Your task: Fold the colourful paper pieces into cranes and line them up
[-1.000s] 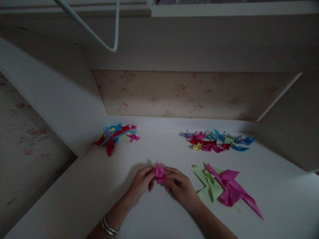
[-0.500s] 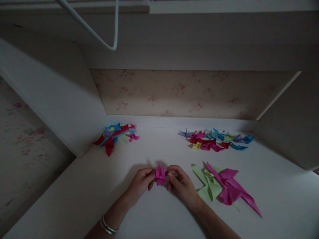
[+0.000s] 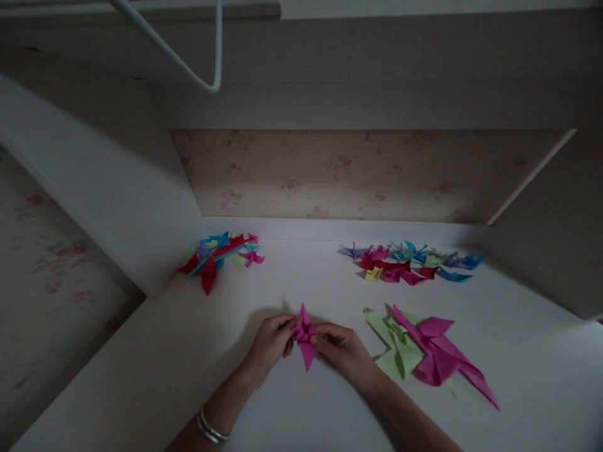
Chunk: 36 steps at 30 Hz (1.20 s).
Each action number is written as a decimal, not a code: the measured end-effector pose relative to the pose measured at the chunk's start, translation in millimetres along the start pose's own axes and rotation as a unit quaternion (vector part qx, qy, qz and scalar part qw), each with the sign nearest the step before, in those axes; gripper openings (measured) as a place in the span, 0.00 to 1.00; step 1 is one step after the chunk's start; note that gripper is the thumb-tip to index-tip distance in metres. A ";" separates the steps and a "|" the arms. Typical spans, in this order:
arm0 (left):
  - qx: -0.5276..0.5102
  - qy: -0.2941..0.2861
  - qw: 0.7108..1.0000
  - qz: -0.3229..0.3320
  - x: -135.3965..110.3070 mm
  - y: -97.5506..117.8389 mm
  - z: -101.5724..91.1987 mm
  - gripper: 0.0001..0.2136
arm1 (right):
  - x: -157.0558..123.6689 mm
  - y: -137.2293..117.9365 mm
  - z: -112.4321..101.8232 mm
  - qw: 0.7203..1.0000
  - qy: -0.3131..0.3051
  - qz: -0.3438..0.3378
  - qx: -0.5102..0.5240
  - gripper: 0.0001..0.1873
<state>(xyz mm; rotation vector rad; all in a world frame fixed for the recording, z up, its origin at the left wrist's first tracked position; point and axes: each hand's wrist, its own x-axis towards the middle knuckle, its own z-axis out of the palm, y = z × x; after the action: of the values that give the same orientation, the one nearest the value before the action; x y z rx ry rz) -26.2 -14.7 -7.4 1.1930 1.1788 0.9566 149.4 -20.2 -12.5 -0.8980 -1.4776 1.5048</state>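
Left hand (image 3: 271,342) and right hand (image 3: 343,351) both pinch the pink folded paper (image 3: 305,336) with fingers closed, low over the white desk (image 3: 301,414) at front centre; an uneven pull could tear or miscrease its thin flaps.

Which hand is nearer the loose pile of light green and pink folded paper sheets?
Right. The right hand lies left of the green and pink paper pile, close to its green edge; the left hand is farther left, beyond the small pink origami piece both pinch.
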 end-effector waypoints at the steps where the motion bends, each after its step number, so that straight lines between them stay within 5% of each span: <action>1: -0.002 0.001 1.000 -0.002 0.4 -0.3 0.3 0.18 | -0.2 -0.1 0.2 1.000 0.007 0.012 -0.001 0.14; 11: -0.002 0.016 1.000 -0.009 1.5 -2.8 3.3 0.11 | 0.5 -8.0 -0.6 0.999 0.050 0.014 -0.007 0.16; 17: -0.029 0.012 1.000 -0.002 -1.9 0.1 4.9 0.25 | 1.1 -2.1 -2.1 0.996 0.076 0.031 0.037 0.18; 25: 0.010 -0.027 1.000 -0.008 -2.9 2.3 3.9 0.20 | 2.4 1.3 -0.9 0.988 0.143 0.014 0.050 0.18; 36: 0.057 -0.051 0.997 0.006 -3.6 -2.5 3.5 0.15 | 3.4 2.5 -1.2 0.989 0.141 0.022 0.042 0.19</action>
<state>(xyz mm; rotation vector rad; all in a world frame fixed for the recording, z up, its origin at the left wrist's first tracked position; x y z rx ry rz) -23.5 -19.2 -9.3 1.3253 1.1595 0.8358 148.9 -16.5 -14.8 -1.0506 -1.1881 1.3953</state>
